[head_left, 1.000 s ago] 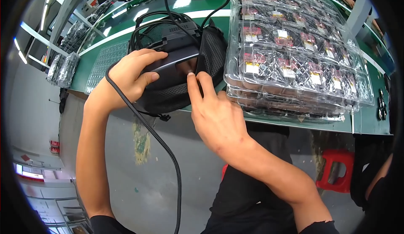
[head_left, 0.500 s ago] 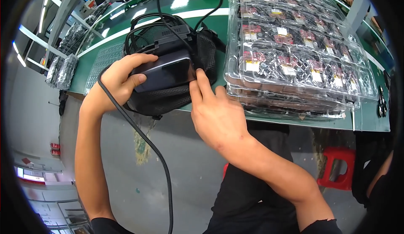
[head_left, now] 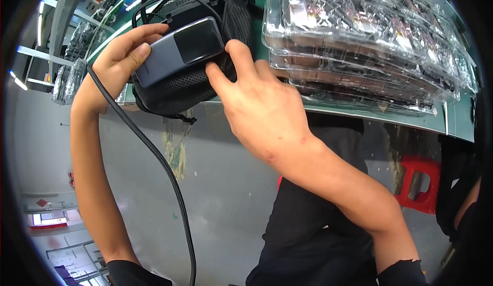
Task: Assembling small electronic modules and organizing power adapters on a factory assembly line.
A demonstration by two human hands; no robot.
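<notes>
A grey-blue power bank [head_left: 160, 60] with a glossy black panel at one end is tilted above a black mesh bag [head_left: 177, 98]. My left hand [head_left: 115, 62] grips its left end, thumb on the upper face and fingers along the far edge. My right hand [head_left: 264, 103] is beside the panel end, thumb and forefinger spread close to the corner; whether they touch it I cannot tell. A black cable [head_left: 149, 144] passes over my left wrist and hangs down toward the floor. More black cable loops lie at the bag's far side.
Stacked clear plastic trays [head_left: 354, 75] holding small parts stand right of the bag on the green table [head_left: 400, 116]. Below the table's edge, a red stool [head_left: 418, 186] is on the grey floor at the right. Wrapped bundles [head_left: 72, 80] are at the far left.
The view has shifted, so bag and trays appear higher. The power bank has tilted, showing more of its grey face and panel. My right fingers have spread apart at its panel end.
</notes>
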